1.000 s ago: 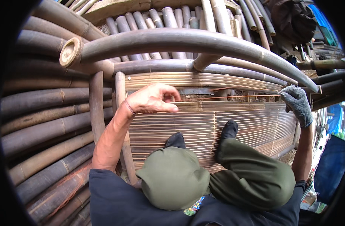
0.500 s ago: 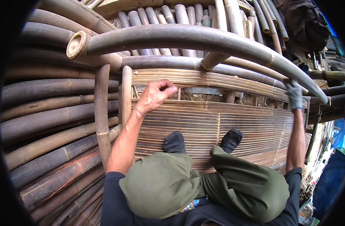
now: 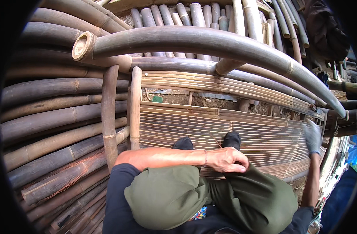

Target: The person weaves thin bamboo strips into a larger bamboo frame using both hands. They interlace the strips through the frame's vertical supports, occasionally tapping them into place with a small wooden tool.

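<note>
My bare left hand (image 3: 227, 160) is over my right knee, its arm laid across my thighs. Its fingers are curled closed, and whatever they may hold is hidden. A faint reddish strand runs over the slats just beyond it. My right hand (image 3: 312, 137), in a grey glove, is at the right end of the slatted bamboo bench seat (image 3: 178, 123); motion smears its fingers. I squat on that seat, both dark-shod feet on the slats. Along its far side stands a band of bamboo strips (image 3: 178, 80), with a thick curved bamboo rail (image 3: 194, 39) above.
Long dark bamboo poles (image 3: 50, 113) are stacked close on my left, with loose orange strands (image 3: 75, 177) on one. Two upright bamboo posts (image 3: 110, 109) stand at the seat's left end. Short cut bamboo pieces (image 3: 198, 13) lie beyond the rail. Dark cloth (image 3: 322, 31) hangs at far right.
My left hand has come from the far side of the seat back and right to my right knee. My right hand has dropped nearer from the rail's end. The view has shifted slightly.
</note>
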Demonstrator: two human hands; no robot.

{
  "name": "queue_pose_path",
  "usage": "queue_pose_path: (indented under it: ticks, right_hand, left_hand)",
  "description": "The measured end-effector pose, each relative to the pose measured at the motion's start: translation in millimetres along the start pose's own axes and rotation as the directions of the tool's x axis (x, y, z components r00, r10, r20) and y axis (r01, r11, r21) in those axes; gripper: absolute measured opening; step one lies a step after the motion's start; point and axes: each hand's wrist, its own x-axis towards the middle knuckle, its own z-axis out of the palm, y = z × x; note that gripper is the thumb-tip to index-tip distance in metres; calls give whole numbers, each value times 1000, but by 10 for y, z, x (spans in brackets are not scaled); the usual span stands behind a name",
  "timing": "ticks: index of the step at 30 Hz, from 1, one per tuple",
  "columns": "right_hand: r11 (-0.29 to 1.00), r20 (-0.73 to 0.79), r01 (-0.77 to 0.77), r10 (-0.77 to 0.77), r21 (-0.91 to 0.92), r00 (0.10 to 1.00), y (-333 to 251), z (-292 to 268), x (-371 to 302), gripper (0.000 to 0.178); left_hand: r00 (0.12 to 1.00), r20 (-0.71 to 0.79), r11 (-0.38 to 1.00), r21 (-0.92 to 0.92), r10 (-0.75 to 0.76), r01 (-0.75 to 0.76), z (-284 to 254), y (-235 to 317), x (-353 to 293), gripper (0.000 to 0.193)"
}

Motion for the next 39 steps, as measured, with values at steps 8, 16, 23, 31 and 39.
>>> queue_pose_path:
  ticks: [8,16,23,31,39]
  right_hand:
    - [560,711,-445,-613,699,345,-3627,839,72,42]
    - [457,-26,425,-657,781,753,-2455,-415,-87,19]
    - [728,-149,121,-27,674,989,-1428,-70,573,18]
    - [899,301,393,-435,191,849,-3515,1440,575,17]
    - [337,223,594,-940,731,259,-3846,2269,1047,24]
  left_hand:
    - [932,122,890,277,342,-363,27,276,164,14]
    - [881,-453,751,628,137,206,-981,130,-526,47]
    - [459,-864,446,500,204,742,-1632,-582,-1122,21]
    - [396,-811,223,329,-431,917,-1955,-767,-926,15]
    - [453,-670,414,231,-588,880,-2162,-1041,-877,29]
